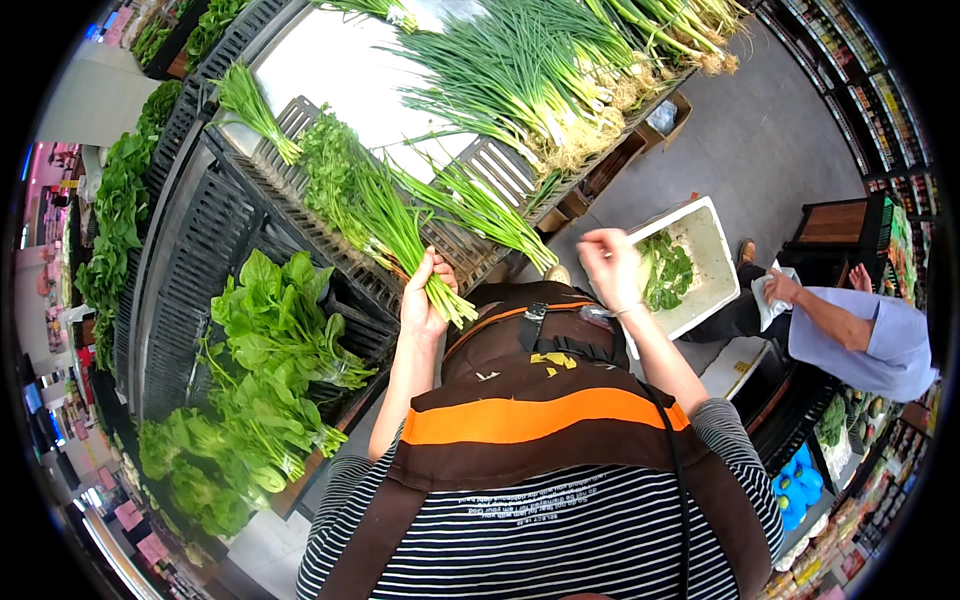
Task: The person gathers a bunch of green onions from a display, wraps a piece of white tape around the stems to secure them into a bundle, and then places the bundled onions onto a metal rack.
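Observation:
My left hand [427,295] is closed round the lower stems of a bunch of leafy green herbs [395,215]. The stem ends stick out below my fingers, towards my apron, and the leafy tops lean on the rack. My right hand [612,268] is lifted beside the near edge of a white box [712,250]. Its fingers look curled but are smeared by motion, and I see nothing certain in them. Loose green leaves [665,272] lie inside the box. Between my hands, a thin bundle of green stalks [490,210] lies across the slatted black rack [290,205].
Spring onions [540,90] with roots are heaped at the rack's far side. Another small green bunch [255,110] lies at its left. Leafy greens [275,320] fill the lower left shelf. A person in a light blue top [860,340] stands at right, holding something white.

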The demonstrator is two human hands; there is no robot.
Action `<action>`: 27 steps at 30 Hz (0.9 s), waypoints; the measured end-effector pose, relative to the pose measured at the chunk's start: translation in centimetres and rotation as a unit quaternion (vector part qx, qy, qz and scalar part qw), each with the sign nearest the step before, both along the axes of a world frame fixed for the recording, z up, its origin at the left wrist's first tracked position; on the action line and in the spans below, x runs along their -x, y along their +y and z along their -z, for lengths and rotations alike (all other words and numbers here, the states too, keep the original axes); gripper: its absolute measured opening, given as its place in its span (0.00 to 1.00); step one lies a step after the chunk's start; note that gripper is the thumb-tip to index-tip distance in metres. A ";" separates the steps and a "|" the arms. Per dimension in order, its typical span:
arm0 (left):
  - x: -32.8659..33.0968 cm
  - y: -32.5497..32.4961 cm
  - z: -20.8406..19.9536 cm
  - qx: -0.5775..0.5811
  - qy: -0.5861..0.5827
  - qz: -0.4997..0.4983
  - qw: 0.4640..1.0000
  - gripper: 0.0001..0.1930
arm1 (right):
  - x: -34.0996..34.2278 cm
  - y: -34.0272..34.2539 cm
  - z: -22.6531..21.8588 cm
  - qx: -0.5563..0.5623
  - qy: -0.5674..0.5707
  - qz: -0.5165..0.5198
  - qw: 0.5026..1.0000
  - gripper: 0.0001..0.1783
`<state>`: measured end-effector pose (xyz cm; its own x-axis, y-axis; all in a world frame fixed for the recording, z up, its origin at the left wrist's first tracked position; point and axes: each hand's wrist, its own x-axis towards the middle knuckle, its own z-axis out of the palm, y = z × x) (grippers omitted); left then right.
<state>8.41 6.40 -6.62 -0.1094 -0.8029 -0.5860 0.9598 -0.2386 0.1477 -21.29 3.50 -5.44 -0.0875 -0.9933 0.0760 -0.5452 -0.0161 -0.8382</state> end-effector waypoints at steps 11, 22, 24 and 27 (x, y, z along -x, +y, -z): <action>0.5 0.6 -0.3 -0.036 -0.055 -0.015 0.998 0.05 | -7.9 -3.5 -0.1 0.031 0.314 -0.251 0.915 0.13; 1.5 0.5 -0.1 -0.052 -0.059 -0.024 0.997 0.06 | -6.2 -5.8 1.7 -0.188 0.052 -0.145 0.970 0.12; 1.8 0.4 0.2 -0.046 -0.088 -0.010 0.995 0.05 | -5.8 -6.4 1.7 -0.309 -0.131 -0.123 0.934 0.10; 1.9 0.3 1.4 -0.055 -0.094 0.008 0.994 0.05 | -5.8 -6.6 0.4 -0.385 -0.291 -0.091 0.871 0.08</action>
<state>6.55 6.75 -7.99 -0.0021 -0.7321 -0.6812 0.9137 -0.2783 0.2962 -15.52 -3.07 -5.81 0.2765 -0.7309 -0.6240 -0.0725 0.6316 -0.7719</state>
